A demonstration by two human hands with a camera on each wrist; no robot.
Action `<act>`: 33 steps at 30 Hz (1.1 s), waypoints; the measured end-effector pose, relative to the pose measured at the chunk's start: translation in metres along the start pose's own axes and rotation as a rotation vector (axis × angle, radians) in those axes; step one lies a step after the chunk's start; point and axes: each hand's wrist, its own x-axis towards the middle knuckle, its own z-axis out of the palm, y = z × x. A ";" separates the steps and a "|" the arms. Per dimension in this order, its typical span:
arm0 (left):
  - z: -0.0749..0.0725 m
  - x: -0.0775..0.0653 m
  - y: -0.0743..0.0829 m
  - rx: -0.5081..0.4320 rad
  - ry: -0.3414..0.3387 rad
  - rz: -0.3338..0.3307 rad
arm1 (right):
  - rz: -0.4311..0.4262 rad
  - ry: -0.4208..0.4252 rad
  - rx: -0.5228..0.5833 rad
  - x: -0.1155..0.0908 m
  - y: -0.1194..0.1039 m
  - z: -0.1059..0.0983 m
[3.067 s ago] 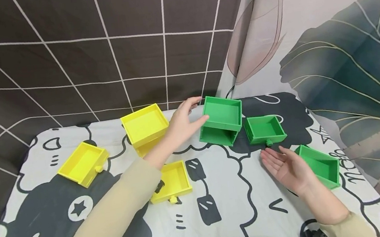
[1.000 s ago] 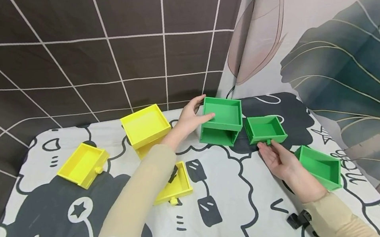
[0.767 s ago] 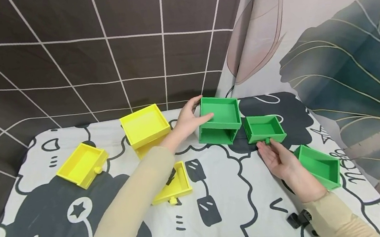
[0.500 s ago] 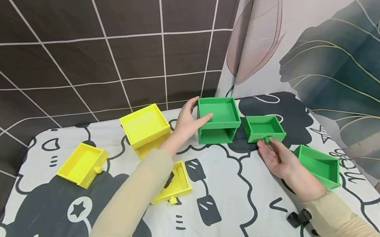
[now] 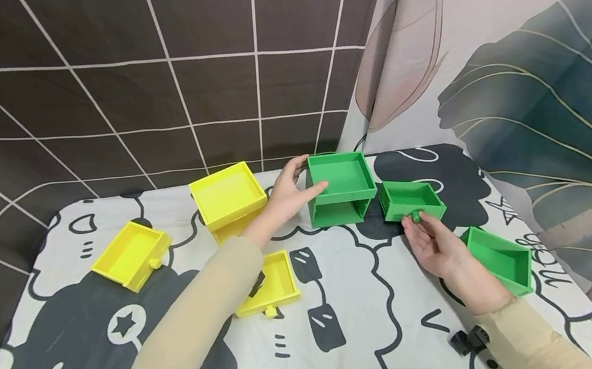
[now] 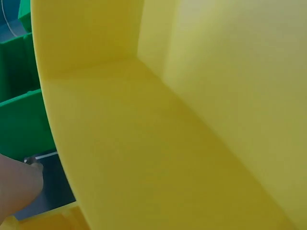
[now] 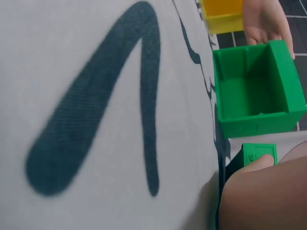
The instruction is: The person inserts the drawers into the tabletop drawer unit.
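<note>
My left hand [image 5: 288, 195] holds the left side of a green two-level drawer cabinet [image 5: 337, 195], thumb at its front edge and fingers toward the back. The cabinet's lower slot faces me, and its top is a shallow tray. To its right, my right hand [image 5: 439, 250] pinches the knob of a small green drawer [image 5: 410, 195], which looks slightly tilted. In the right wrist view the cabinet [image 7: 254, 88] stands beyond this drawer [image 7: 259, 151]. A yellow cabinet [image 6: 144, 124] fills most of the left wrist view, with green pieces at its left edge.
A second green drawer [image 5: 501, 260] lies beside my right wrist. The yellow cabinet [image 5: 227, 196] stands left of the green one. Two yellow drawers lie on the patterned cloth: one at left [image 5: 131, 256], another [image 5: 275, 281] partly behind my left forearm. A gridded dark curtain [image 5: 149, 91] hangs behind.
My left hand has come to the green cabinet, which has turned a little and shifted slightly left. My right hand has moved up to the green drawer's knob, and that drawer has just tilted slightly.
</note>
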 end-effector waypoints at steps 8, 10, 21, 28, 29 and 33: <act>-0.001 -0.004 0.002 -0.057 -0.007 -0.014 | -0.013 -0.033 -0.013 -0.012 0.000 -0.003; -0.001 -0.005 0.002 -0.062 -0.005 -0.016 | -0.012 -0.033 -0.007 -0.015 0.000 -0.003; 0.002 -0.004 -0.001 -0.109 0.005 -0.017 | -0.028 -0.130 -0.053 -0.037 0.009 -0.008; 0.004 -0.003 -0.003 -0.124 0.017 -0.018 | -0.046 -0.208 -0.115 -0.049 0.019 -0.011; 0.004 -0.003 -0.003 -0.126 0.018 -0.017 | -0.049 -0.219 -0.129 -0.050 0.020 -0.012; 0.004 -0.003 -0.003 -0.137 0.021 -0.014 | -0.048 -0.273 -0.157 -0.053 0.025 -0.013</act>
